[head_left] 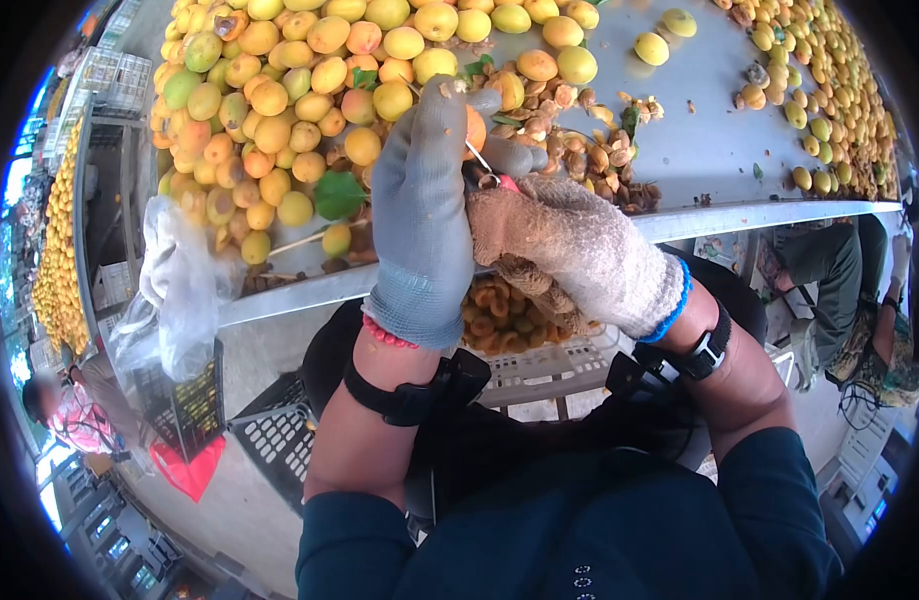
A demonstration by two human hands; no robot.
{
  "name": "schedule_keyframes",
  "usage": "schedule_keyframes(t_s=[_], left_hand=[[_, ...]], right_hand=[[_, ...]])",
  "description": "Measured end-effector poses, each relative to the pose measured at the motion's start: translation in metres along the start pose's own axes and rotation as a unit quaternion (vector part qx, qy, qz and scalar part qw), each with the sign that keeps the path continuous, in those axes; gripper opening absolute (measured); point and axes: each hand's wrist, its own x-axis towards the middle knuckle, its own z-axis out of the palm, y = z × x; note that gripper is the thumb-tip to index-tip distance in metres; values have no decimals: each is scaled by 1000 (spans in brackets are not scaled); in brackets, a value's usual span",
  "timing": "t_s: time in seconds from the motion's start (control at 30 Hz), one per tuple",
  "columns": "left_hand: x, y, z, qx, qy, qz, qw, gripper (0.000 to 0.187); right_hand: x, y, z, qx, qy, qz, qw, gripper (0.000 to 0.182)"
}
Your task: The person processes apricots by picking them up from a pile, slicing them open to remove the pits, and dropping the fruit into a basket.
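Observation:
Wearing a grey coated glove, my left hand (421,215) is closed around an orange-yellow apricot (475,131), which shows between the thumb and fingers. My right hand (585,240), in a dirty white knit glove, grips a small tool (504,182) with a red handle and a thin bright metal end. That metal end reaches the apricot; how deep it goes is hidden by the fingers. Both hands are close together over the table's near edge. Below them, a pale plastic crate (540,375) holds apricot pieces (510,318).
Whole apricots (280,100) are heaped on the metal table (680,130) at left, more at far right (840,80). Apricot pits (585,155) lie beyond my hands. A clear plastic bag (170,290) hangs at the left edge. Other people (85,410) sit at both sides.

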Motion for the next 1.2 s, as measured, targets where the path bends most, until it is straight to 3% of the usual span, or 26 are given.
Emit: schedule_keyframes(t_s=[0.07,0.13,0.2,0.3,0.4,0.6,0.7,0.77,0.83,0.97,1.0,1.07,1.13,1.2], left_hand=[[-1,1,-1,-43,-1,-11,999,67],[-1,2,-1,-114,-21,-26,993,67],[0,3,-3,-211,-57,-43,975,67],[-3,7,-2,-252,-81,-37,964,51],[1,3,-1,-239,-48,-20,970,65],[12,-5,-5,-226,-30,-8,974,60],[16,-3,-18,-324,-137,1,936,43],[18,-12,-20,-290,-133,16,948,41],[12,-12,-10,-170,-80,23,982,41],[5,-10,7,-62,-94,-33,993,46],[3,-9,8,-33,-95,-46,994,48],[0,-4,4,22,-122,-65,990,50],[4,-8,-2,-24,-110,-65,992,50],[5,-7,-1,-50,-82,-54,994,54]], right_hand=[[15,22,5,32,8,-126,991,38],[17,30,5,106,-36,-158,981,38],[14,30,6,146,-59,-147,977,37],[7,26,10,136,-47,-120,982,34],[8,23,13,117,-28,-121,985,31],[0,19,-9,60,4,-103,993,26],[-10,15,-23,19,88,-144,985,23],[-16,3,-24,-9,165,-196,967,22],[-12,-16,-19,-67,246,-227,940,20],[17,-3,-19,-198,296,-354,865,22],[4,-18,-18,-103,220,-214,946,28],[6,-9,-33,-11,220,-191,956,29],[2,-7,-40,55,203,-195,958,28],[-6,-3,-43,-55,147,-224,962,28]])
